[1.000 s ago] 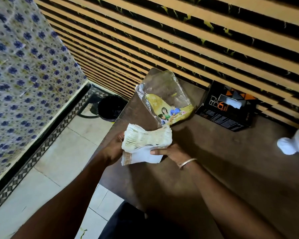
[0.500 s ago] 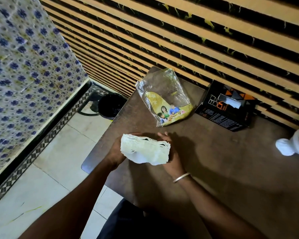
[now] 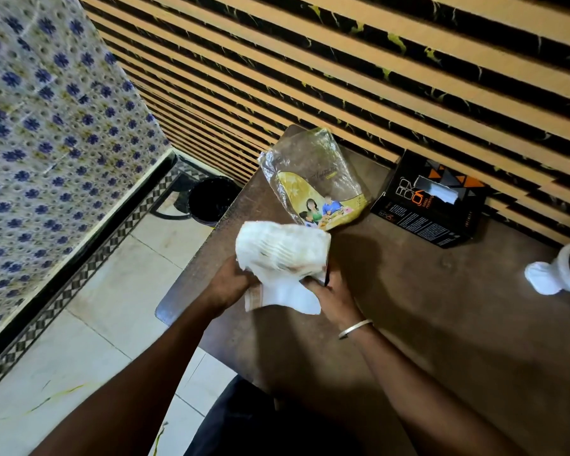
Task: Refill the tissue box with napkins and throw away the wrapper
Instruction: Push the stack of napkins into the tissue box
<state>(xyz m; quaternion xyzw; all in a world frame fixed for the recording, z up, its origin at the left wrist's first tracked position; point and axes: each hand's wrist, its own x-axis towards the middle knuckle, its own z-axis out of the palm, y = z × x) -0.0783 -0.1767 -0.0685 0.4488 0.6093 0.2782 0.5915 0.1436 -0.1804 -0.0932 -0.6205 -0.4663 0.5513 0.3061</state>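
Note:
A thick stack of white napkins [image 3: 283, 251] is held over the near left part of the brown table [image 3: 441, 324]. My left hand [image 3: 227, 284] grips its left side and my right hand [image 3: 333, 297] grips its right side from below; a loose napkin sheet hangs down between them. Just beyond the stack, the clear and yellow plastic wrapper [image 3: 313, 182] lies flat on the table. The black tissue box [image 3: 431, 199] with orange triangles lies against the wall at the back right, a white tissue sticking out of its slot.
A black waste bin [image 3: 211, 200] stands on the tiled floor left of the table, by the striped wall. A white and red object [image 3: 560, 274] sits at the table's right edge. A blue-patterned wall rises on the left.
The stack has been turned and lifted in both hands, and a loose sheet now hangs below it. The wrapper and tissue box have stayed put.

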